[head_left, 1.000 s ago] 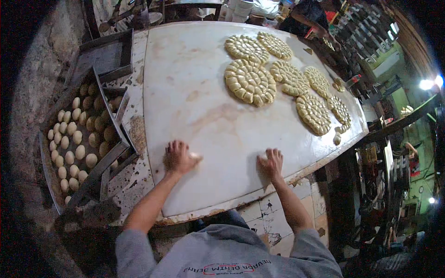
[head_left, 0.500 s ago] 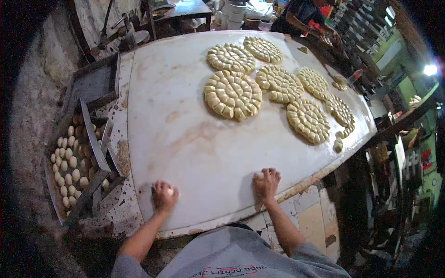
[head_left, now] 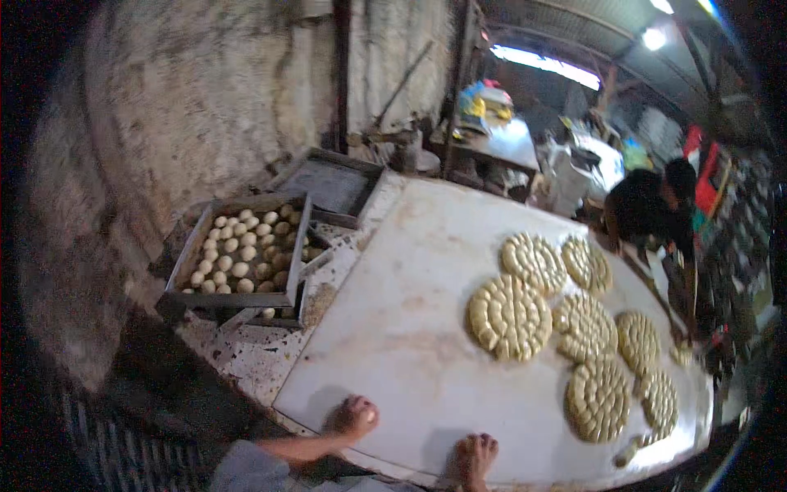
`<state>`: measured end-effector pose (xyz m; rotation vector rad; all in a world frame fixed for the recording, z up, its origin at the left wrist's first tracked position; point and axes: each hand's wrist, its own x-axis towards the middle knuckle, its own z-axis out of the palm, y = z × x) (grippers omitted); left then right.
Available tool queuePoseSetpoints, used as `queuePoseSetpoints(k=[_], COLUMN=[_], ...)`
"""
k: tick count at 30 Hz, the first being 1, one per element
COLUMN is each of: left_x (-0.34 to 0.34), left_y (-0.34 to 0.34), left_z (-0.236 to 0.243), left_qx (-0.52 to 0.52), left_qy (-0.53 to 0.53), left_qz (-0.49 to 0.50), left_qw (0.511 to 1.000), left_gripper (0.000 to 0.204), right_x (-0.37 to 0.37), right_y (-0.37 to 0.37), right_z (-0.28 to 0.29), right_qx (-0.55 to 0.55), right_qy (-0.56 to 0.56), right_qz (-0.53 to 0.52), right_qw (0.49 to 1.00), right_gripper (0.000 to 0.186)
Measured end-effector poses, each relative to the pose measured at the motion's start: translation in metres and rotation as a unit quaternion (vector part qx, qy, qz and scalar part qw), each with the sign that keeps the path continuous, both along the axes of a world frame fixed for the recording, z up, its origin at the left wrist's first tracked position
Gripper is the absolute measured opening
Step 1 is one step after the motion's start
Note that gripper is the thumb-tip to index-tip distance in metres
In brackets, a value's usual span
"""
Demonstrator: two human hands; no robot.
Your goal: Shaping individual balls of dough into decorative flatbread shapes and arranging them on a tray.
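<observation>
Where the worn wall (head_left: 221, 98) rises at far left, a grey tray (head_left: 229, 301) of round, pale dough balls (head_left: 239, 269) stands before it, beside the left edge of the white-topped table (head_left: 393, 328). Right of this tray and farther from you lies a second tray (head_left: 328, 184), darker inside. Your left hand (head_left: 357, 416) is low over the near left part of the table, its forearm leaving a grey sleeve (head_left: 250, 467); its fingers curl downward, and blur prevents telling whether they close on any dough. Your right hand (head_left: 475, 457), apart from the left and at the near edge, likewise bends its fingers toward the surface; you cannot tell whether anything lies beneath them. Beyond and right of both hands, seven flat dough rounds (head_left: 510, 318) lie on the table, each composed of small segments in curved rows; several touch or nearly touch. A small dough piece (head_left: 627, 453) lies near the rightmost round. At far right, a person in dark clothing (head_left: 648, 205) leans toward the table.
</observation>
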<state>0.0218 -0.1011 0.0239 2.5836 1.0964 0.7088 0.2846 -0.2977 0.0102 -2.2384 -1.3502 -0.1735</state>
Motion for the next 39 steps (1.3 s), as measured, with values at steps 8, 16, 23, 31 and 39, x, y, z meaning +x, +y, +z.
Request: queuePoseSetpoints(k=[8,16,23,31,39], left_x=[0.109,0.029,0.038,0.013,-0.148], left_y=[0.131,0.015,0.123,0.044,0.212], left_z=[-0.062,-0.024,-0.074,0.039,0.214], left_qx=[0.154,0.098,0.094,-0.127,-0.399], left_qy=[-0.250,-0.150,-0.142,0.154,0.057], left_qz=[0.268,0.049,0.251,-0.003,-0.495], left_qw=[0.918,0.983,0.953,0.980,0.769], left_gripper=[0.009,0.013,0.018,0.036,0.042], right_x=[0.071,0.030,0.084,0.028,0.015], right_y=[0.123,0.047,0.084,0.068,0.028], right_z=[0.024,0.019,0.037,0.026,0.037], right_qx=[0.063,0.045,-0.086,-0.219,0.126], right_qy=[-0.025,-0.093,0.016,-0.155,0.521], right_qz=[-0.138,0.082,-0.253,-0.163,-0.096], right_qw=[0.988,0.991,0.963,0.950,0.839], right_gripper=[0.011,0.011,0.024,0.017,0.035])
